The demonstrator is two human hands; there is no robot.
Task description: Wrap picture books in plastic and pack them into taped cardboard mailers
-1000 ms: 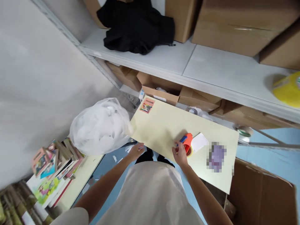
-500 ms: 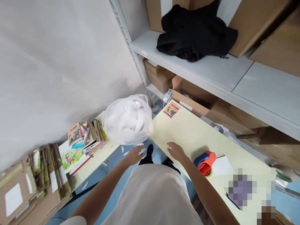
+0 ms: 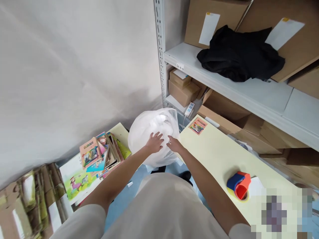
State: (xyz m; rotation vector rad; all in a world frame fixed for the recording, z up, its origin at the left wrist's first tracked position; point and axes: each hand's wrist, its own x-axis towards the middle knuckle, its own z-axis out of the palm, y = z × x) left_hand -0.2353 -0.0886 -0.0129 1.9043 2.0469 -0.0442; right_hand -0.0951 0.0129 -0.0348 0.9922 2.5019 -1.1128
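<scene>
A large, translucent white plastic bag (image 3: 143, 127) with white stuff inside bulges up between two cream-coloured tabletops. Over its near side reaches my left hand (image 3: 155, 143), its fingers spread and nothing in it. My right hand (image 3: 174, 144) is at the right part of the bag, fingers apart and slightly bent. Whether either hand touches the plastic I cannot tell. On the right table (image 3: 211, 149) lies a small picture book (image 3: 197, 125), beyond my right hand. A red and blue tape dispenser (image 3: 238, 186) stands nearer, to the right of my forearm.
Left of me, picture books (image 3: 91, 156) are piled on another table, beside folded cardboard (image 3: 37, 202). A metal shelf (image 3: 224, 88) at the right holds cartons (image 3: 214, 23) and a black garment (image 3: 241, 54). An open carton (image 3: 221, 113) and a power strip (image 3: 189, 109) sit below.
Both my hands have moved forward from beside my body to over the bag, and closer together. The view has shifted, so the surroundings appear farther right.
</scene>
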